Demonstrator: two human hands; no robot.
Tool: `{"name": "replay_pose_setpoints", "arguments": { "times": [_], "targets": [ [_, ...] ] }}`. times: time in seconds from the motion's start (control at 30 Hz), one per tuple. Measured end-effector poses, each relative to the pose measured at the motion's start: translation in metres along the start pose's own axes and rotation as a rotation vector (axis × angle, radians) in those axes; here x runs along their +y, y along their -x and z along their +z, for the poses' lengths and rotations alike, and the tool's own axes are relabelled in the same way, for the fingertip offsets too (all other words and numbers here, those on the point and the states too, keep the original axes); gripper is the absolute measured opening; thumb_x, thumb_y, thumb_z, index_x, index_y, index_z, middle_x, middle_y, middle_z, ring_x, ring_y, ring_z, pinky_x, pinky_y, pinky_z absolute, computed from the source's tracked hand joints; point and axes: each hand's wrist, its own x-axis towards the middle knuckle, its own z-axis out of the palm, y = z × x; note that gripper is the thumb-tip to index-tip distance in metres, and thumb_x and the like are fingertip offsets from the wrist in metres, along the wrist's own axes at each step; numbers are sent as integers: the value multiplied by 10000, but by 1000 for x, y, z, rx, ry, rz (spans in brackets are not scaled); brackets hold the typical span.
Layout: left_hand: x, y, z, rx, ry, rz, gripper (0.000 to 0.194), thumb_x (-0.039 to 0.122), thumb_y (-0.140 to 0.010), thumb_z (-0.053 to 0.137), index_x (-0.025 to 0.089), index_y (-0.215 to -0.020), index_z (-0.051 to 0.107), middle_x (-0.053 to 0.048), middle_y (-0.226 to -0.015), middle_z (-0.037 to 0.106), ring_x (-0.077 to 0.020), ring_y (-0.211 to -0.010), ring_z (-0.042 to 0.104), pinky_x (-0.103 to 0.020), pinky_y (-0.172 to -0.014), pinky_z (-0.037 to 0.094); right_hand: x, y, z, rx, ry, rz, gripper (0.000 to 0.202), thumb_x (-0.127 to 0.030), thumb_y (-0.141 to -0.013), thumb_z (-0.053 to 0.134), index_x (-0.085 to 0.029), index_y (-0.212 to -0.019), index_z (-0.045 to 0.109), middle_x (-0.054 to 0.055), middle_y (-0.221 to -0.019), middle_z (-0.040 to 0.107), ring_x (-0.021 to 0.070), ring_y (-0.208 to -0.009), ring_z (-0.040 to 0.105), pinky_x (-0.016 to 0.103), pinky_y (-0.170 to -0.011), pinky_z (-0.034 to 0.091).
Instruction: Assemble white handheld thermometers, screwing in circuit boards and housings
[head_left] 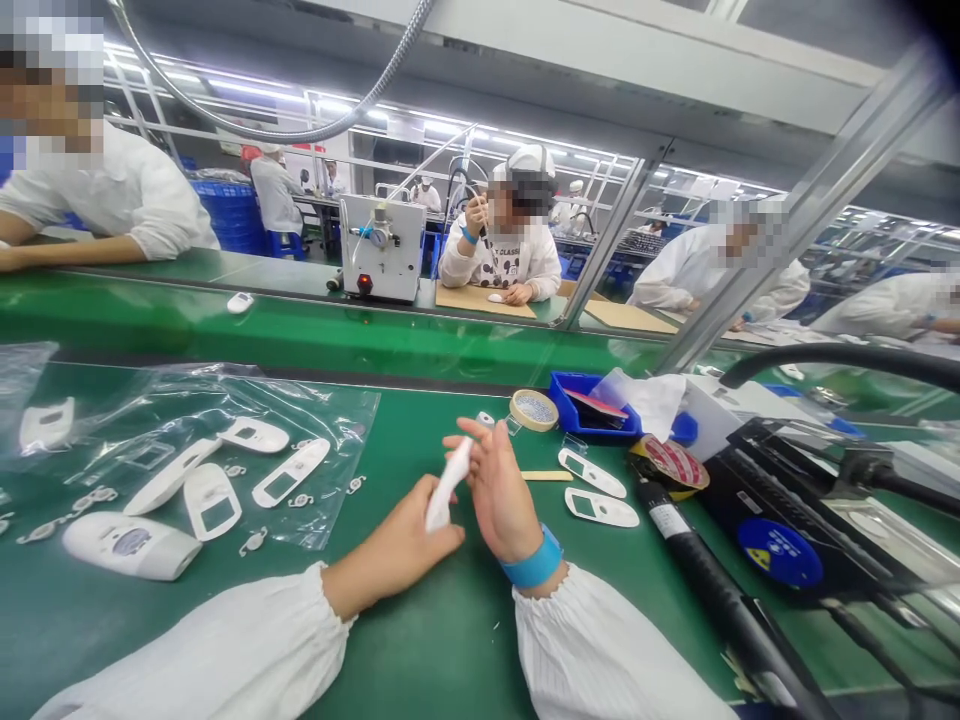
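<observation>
Head view, one entry. Step in hand, as we judge it: handling a white plastic shell, frame centre, tipped up on edge. Left hand: thumb and fingers closed around the shell's lower end. Right hand: fingers loosely spread beside the shell's upper end; whether they touch it, we cannot tell. Next move, in our judgement: calls for a firm left hold while the right fingers settle or draw off. Edges: at left, a clear plastic sheet with loose white casing parts; at right, a windowed cover and its twin, then a black tube slanting to lower right; beyond the hands, a tape roll and a blue bin. Open room: widest, we find, on the green surface at lower middle, between the white sleeves; narrower past the blue wristband.
</observation>
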Motion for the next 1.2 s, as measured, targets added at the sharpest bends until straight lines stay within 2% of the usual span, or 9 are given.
{"name": "replay_pose_setpoints", "arguments": {
  "times": [0.1, 0.23, 0.43, 0.53, 0.67, 0.8, 1.0, 1.13, 1.2],
  "targets": [
    [1, -4, -9, 18, 211, -52, 319, 241, -720, 499, 214, -1016, 382, 71, -622, 397, -74, -446, 330, -206, -399, 256, 1, -3, -6, 41, 96, 31, 454, -561, -765, 455, -190, -1008, 552, 43, -870, 624, 134, -733, 555, 274, -702, 420],
    [-1, -8, -19, 47, 341, 22, 335, 226, -691, 557, 205, -995, 418, 59, -654, 427, -67, -471, 377, -189, -391, 293, 4, 1, -6, -38, 225, 23, 383, -489, -772, 490, -181, -983, 571, 52, -882, 629, 136, -755, 548, 277, -709, 411],
    [-1, -8, -30, -180, 772, -64, 307, 78, -610, 458, 158, -903, 503, 45, -576, 404, -53, -416, 284, -176, -349, 196, 1, 11, -4, -84, 402, -108, 336, -463, -802, 462, -185, -951, 575, 34, -846, 619, 136, -779, 527, 282, -733, 392],
    [-2, -6, -33, -274, 830, -79, 367, 68, -579, 455, 140, -931, 534, 27, -575, 429, -56, -408, 297, -184, -344, 181, 1, 12, -5, -77, 424, -124, 344, -476, -792, 470, -184, -944, 571, 31, -848, 609, 138, -779, 532, 273, -706, 396],
    [-3, -7, -33, -295, 856, -83, 294, 126, -647, 460, 121, -924, 560, 8, -579, 452, -58, -398, 308, -192, -337, 170, 4, 11, -6, -105, 416, -97, 346, -482, -789, 467, -187, -940, 566, 35, -857, 612, 143, -784, 538, 261, -671, 401],
    [-1, -9, -31, -185, 836, -89, 241, 207, -757, 476, 134, -969, 563, 19, -566, 448, -59, -402, 311, -188, -340, 197, -2, 9, -14, -79, 458, -144, 332, -464, -804, 451, -192, -961, 559, 38, -870, 605, 141, -783, 533, 263, -670, 412],
    [3, -11, -30, 42, 736, -124, 364, 345, -775, 554, 177, -1097, 531, 18, -657, 503, -62, -469, 398, -191, -405, 317, -21, 5, -48, 24, 652, -199, 322, -448, -782, 490, -192, -964, 563, 43, -857, 615, 148, -758, 536, 285, -693, 428],
    [0, -15, -31, 197, 714, -117, 306, 343, -751, 585, 149, -985, 554, -14, -725, 564, -72, -471, 435, -201, -392, 341, -35, 20, -74, -42, 915, -169, 283, -427, -789, 479, -194, -905, 593, 39, -842, 623, 164, -769, 550, 301, -717, 431],
    [0, -17, -35, 287, 743, -102, 265, 289, -737, 608, 138, -947, 550, -33, -761, 583, -82, -507, 475, -201, -416, 381, -45, 33, -92, -6, 1063, -222, 266, -415, -797, 471, -203, -888, 603, 38, -874, 625, 168, -775, 549, 306, -724, 429]
  ]
}}
